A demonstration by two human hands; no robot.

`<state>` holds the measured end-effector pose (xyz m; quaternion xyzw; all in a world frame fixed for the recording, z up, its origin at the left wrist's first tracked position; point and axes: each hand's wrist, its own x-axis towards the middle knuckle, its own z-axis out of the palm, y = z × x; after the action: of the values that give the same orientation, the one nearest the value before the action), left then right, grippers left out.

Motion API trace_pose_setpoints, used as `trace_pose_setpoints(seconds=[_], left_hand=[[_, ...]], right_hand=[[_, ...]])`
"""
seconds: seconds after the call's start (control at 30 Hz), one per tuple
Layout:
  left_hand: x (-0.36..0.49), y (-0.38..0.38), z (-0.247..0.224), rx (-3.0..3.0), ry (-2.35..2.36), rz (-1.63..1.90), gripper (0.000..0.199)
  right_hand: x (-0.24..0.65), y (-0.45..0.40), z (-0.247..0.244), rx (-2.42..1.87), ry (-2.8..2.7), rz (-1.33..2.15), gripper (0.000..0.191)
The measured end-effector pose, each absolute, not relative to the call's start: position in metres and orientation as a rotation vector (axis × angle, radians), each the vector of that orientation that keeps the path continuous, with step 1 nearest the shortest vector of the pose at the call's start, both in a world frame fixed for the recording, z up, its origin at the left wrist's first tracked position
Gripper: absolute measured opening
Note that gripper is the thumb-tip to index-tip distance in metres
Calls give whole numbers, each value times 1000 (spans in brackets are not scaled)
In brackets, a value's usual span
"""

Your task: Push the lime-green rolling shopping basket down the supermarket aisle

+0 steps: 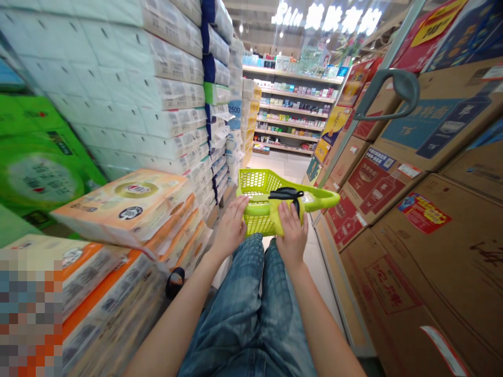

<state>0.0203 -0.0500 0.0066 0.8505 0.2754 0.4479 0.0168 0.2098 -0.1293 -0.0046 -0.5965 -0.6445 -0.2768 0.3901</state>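
Lime-green perforated basket [257, 210], upright, black-strapped yellow item [275, 219], partly hidden, at its near rim

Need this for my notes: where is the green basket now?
The green basket is near the head view's centre, just beyond the jeans, with the left hand at its left end and stacked cartons further right.

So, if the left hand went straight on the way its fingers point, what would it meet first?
Most likely the green basket: the left hand has its fingers at the near left corner, seemingly touching it, though depth there is hard to judge.
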Motion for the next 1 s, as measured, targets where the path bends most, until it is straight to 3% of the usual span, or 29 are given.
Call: trace_pose_setpoints(seconds=[0.17, 0.37, 0.67, 1.0], left_hand=[[25, -54, 7, 2646, 896, 1402, 73], [28, -46, -8, 2670, 928, 1457, 77], [24, -40, -25, 2920, 1014, 1473, 82], [33, -33, -40, 2802, 1037, 1626, 79]], right_hand=[[203, -124, 0, -1613, -1428, -660, 70], [139, -117, 0, -1443, -1700, -614, 62], [205, -124, -3, -1569, -1546, -672, 73], [139, -115, -3, -1490, -1694, -608, 65]])
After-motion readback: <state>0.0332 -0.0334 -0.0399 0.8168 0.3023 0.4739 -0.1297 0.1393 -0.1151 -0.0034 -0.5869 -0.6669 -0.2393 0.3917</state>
